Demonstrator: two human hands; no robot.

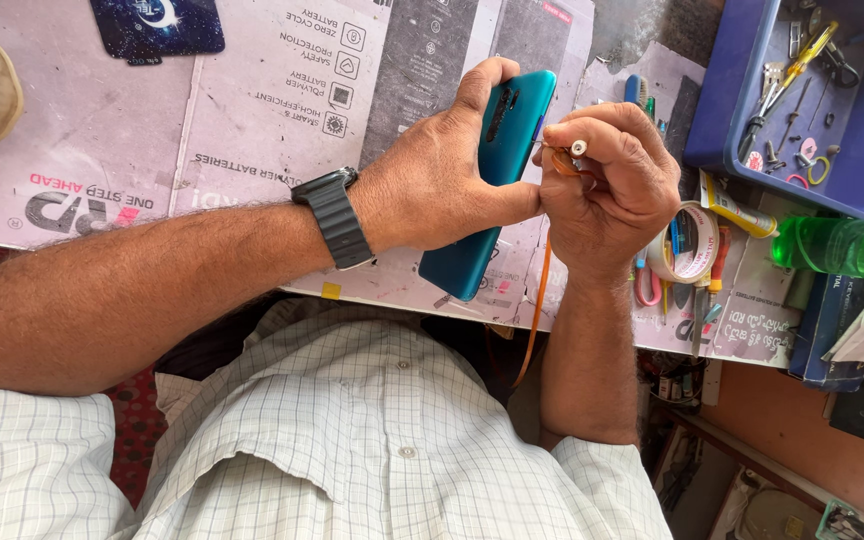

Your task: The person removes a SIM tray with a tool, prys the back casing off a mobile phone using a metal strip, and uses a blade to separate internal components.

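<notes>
The teal phone (487, 190) is held on edge above the bench (102, 140), back cover toward the camera, its top end up near the thumb. The left hand (442, 175) grasps it around the back, thumb over the top corner, fingers wrapped behind. The right hand (612, 175) is clenched on a small white-tipped tool (578, 148) right at the phone's side edge; an orange strap (542, 300) hangs from that fist, down past the bench edge.

To do this well, I judge the phone should stay braced in the left palm so it cannot twist, and the tool tip should work in along the seam with light, steady pressure — too much force could mark the cover or slip toward the thumb.

Around them: a tape roll (685, 245) just right of the right wrist, a blue tray (732, 110) of small tools further right, a green bottle (842, 248) below it — and a dark card (157, 28) at the bench's far left.
</notes>
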